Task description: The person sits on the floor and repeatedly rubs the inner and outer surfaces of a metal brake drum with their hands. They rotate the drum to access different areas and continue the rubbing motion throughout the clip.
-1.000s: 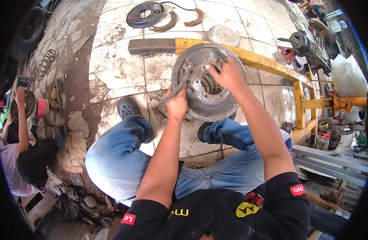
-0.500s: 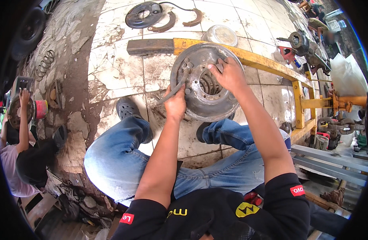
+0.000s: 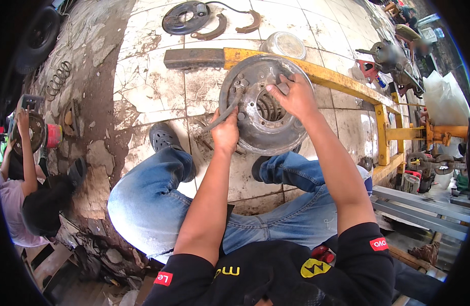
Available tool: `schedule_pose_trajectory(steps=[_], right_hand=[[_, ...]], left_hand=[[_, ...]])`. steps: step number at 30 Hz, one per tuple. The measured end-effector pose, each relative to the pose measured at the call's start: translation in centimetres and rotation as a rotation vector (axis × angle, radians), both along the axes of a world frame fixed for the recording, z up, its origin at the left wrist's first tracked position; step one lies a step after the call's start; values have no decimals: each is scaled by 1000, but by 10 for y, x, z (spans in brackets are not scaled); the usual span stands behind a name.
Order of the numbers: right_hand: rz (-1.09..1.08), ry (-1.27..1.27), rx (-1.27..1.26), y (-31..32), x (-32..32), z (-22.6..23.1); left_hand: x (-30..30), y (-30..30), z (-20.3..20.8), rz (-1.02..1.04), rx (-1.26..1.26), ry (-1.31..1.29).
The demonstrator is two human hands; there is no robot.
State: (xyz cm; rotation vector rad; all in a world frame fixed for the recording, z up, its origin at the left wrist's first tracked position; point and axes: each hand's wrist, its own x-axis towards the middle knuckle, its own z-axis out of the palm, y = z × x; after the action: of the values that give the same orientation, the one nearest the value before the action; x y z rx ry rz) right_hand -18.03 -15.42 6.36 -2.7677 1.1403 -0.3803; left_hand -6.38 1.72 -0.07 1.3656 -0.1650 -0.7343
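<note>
I hold a round metal brake backing plate [image 3: 268,140] tilted above the floor between my knees. Its middle has a large hole ringed by small bolt holes, and a coil spring [image 3: 268,108] shows through it. My left hand [image 3: 226,131] is closed at the plate's left edge, around the dark brake hose [image 3: 222,118] that runs from a fitting [image 3: 240,84] on the face. Over the plate's upper right lies my right hand [image 3: 298,98], thumb beside the central hole and fingers bent on the face. What its fingertips press on is partly hidden.
A yellow metal frame [image 3: 347,86] with a dark end [image 3: 194,58] stands behind the plate. Farther off lie a round tin [image 3: 284,45], another backing plate [image 3: 185,19] and curved brake shoes [image 3: 213,29]. At far left, another person's hand [image 3: 22,122] works on a drum part.
Hardly anything differs. The view has shifted slightly, and both my hands keep their grip on the plate. At the left, the other person's hand has moved a little.
</note>
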Motion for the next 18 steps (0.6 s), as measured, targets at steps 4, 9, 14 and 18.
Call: schedule_pose_trajectory(steps=[4,9,14,18], right_hand=[[26,-52,107,-1,3,8],[0,-66,115,8,4,13],[-306,-285,354,-3,-3,53],[-483,-343,372,-2,-26,71]], left_hand=[[3,0,0,27,19,81],[0,-2,2,10,-38,87],[2,-1,-4,49,-69,131],[3,0,0,27,-33,141]])
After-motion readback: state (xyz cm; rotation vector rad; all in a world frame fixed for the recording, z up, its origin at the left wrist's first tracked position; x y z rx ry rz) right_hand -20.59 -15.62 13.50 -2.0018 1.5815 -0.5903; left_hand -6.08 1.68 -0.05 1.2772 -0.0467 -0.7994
